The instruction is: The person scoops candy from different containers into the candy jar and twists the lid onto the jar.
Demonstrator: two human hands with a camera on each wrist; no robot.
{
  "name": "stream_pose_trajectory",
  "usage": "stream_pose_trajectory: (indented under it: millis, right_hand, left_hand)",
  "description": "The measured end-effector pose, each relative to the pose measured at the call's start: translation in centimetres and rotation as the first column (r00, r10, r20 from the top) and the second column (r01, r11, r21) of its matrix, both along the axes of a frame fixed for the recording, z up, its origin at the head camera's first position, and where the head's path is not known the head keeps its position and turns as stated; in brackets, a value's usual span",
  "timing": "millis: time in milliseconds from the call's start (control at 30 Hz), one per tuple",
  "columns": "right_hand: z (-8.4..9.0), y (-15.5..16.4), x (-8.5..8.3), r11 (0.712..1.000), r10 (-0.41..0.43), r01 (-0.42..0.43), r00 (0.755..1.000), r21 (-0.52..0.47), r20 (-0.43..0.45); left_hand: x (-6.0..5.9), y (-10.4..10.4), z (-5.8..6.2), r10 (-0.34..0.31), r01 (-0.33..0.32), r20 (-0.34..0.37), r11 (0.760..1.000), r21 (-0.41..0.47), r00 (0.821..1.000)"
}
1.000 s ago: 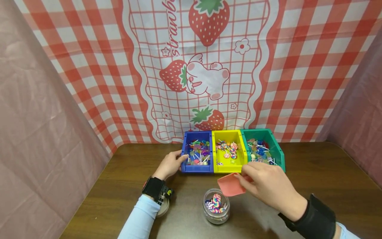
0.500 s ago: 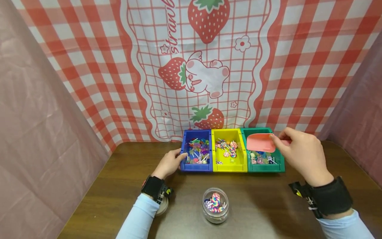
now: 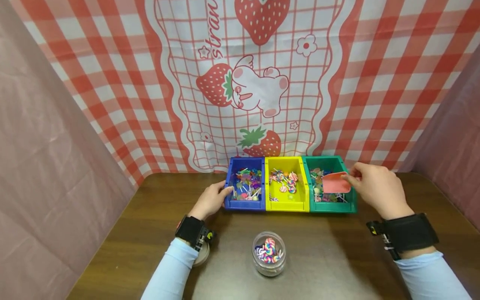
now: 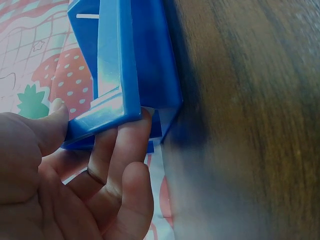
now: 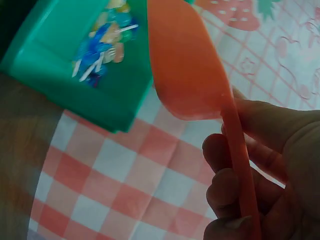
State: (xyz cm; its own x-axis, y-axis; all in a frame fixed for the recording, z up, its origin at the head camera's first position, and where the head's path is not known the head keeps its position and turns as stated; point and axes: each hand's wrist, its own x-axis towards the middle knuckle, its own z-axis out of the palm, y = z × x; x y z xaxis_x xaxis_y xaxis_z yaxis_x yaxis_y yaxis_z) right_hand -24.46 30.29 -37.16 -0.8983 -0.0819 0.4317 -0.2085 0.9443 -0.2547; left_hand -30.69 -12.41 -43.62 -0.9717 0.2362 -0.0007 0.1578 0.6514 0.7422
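My right hand [image 3: 378,189] holds a pink scoop [image 3: 335,183] by its handle, with the blade over the green bin [image 3: 333,207]. In the right wrist view the fingers curl round the handle of the scoop [image 5: 187,60], and the blade carries nothing visible. Small candy-like charms, some on white sticks, lie in that bin. At the left end of the row, my left hand [image 3: 208,202] grips the side of the blue bin [image 3: 245,205]. Its thumb presses the rim from one side while the fingers curl underneath, as the left wrist view shows.
Between those bins stands a yellow bin [image 3: 288,206] with swirled lollipop charms. A clear jar [image 3: 269,271] partly filled with similar charms is nearer the person. A round lid [image 3: 202,254] lies partly hidden beneath the left wrist. Checked cloth [image 3: 375,104] hangs behind the table.
My right hand has carried the scoop from beside the jar to the right and away, then lowered it over the green bin. The left hand keeps its grip on the blue bin.
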Motion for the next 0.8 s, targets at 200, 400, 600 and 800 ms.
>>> stream_pose_trajectory:
  millis: [200,400,600,800]
  right_hand:
    - [-0.7,-0.3,-0.7,0.998,-0.015,0.018,0.999,0.06,-0.053]
    - [-1.6,-1.2,-1.1,0.994,0.039,-0.013,0.969,0.107,-0.245]
    - [-2.7,-1.9,-1.5,0.994,0.058,-0.024,0.945,0.11,-0.321]
    - [-3.5,-2.2,-1.5,0.992,0.025,0.007,0.969,0.126,-0.246]
  left_hand:
    - [-0.2,-0.2,0.2,0.009,-0.01,-0.007,1.0,-0.012,1.0]
    - [-0.3,-0.1,0.1,0.021,-0.021,0.001,1.0,-0.019,1.0]
    - [-0.3,0.0,0.0,0.024,-0.024,0.006,1.0,-0.02,1.0]
    - [-0.2,0.0,0.0,0.026,-0.025,0.017,0.999,-0.019,1.0]
